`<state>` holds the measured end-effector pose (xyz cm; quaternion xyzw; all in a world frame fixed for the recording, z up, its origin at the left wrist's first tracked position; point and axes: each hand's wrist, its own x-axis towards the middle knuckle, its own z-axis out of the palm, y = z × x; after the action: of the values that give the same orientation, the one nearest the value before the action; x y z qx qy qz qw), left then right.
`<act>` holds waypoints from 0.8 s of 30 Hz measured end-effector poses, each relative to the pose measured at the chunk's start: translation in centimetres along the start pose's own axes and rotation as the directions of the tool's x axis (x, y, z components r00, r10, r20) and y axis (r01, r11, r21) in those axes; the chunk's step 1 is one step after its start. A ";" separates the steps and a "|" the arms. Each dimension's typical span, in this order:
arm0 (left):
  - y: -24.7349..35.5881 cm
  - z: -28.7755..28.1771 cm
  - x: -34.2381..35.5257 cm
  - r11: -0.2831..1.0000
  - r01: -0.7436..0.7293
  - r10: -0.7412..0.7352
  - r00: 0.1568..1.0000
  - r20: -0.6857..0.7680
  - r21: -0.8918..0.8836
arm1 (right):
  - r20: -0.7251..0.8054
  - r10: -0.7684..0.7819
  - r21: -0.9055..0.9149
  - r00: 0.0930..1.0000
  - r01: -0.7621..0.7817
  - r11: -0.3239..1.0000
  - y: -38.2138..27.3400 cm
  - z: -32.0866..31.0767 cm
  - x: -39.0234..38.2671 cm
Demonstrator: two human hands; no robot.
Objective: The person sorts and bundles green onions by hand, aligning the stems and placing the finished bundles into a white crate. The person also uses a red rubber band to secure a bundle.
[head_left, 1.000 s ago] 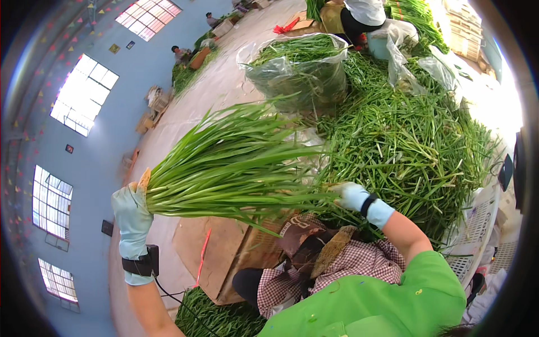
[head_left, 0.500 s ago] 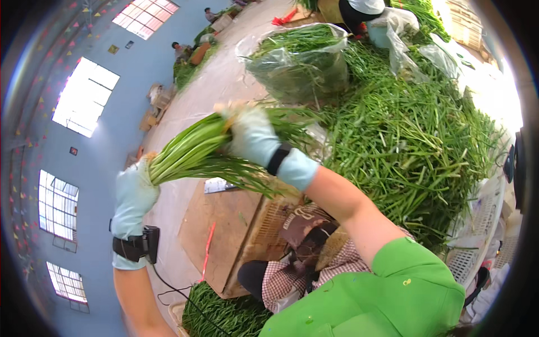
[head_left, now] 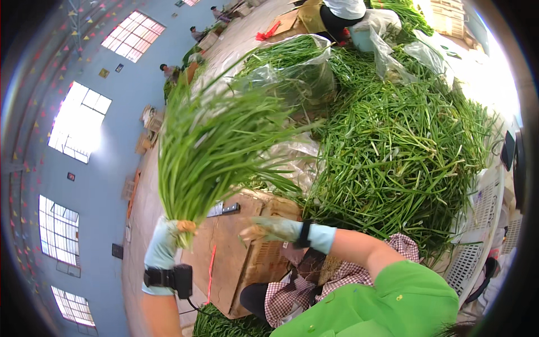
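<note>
A tall bunch of long green leaves [head_left: 208, 146] is gripped at its pale base in my gloved left hand [head_left: 171, 236], upright and fanning out to the right. To its right, my gloved right hand [head_left: 266, 229] is blurred, with fingers extended and apart, separate from the bunch, over a worn wooden board [head_left: 224, 264]. A knife with a black handle [head_left: 230, 208] lies on that board behind my hands, its blade partly behind the leaves. A thin red strip [head_left: 212, 269] lies near the board's left part, and checked cloth [head_left: 342, 269] covers my lap.
A large heap of loose greens [head_left: 398, 157] fills the right side, beside a white perforated basket [head_left: 477, 253]. Behind stands a clear plastic sack [head_left: 292, 84] stuffed with greens. A co-worker [head_left: 342, 14] sits at the top; others [head_left: 168, 73] work along the blue wall.
The bunch has swung from lying sideways to upright. My left hand has moved lower and rightward. My right hand, which was on the leaves, has come down and away from them.
</note>
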<state>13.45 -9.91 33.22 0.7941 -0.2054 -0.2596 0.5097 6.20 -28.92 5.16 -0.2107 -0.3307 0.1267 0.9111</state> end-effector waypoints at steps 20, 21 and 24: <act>-22.7 18.4 -12.9 0.284 -0.003 -0.214 0.975 -0.066 -0.959 | -0.786 -0.333 -0.423 0.521 -0.061 0.904 -25.6 -14.5 13.0; -24.1 19.3 -13.0 0.221 -0.036 -0.198 0.977 -0.081 -0.975 | -0.804 -0.353 -0.472 0.479 -0.152 0.868 -27.8 -15.3 12.3; -27.7 20.7 -13.0 0.103 -0.041 -0.204 0.977 -0.061 -0.994 | -0.637 -0.631 -0.725 0.443 -0.622 0.296 -34.5 -15.9 7.5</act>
<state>-7.90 -5.77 3.31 0.2802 0.1127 -0.2837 0.9101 25.38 -61.22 14.43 -0.7343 0.2041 -0.2339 0.6036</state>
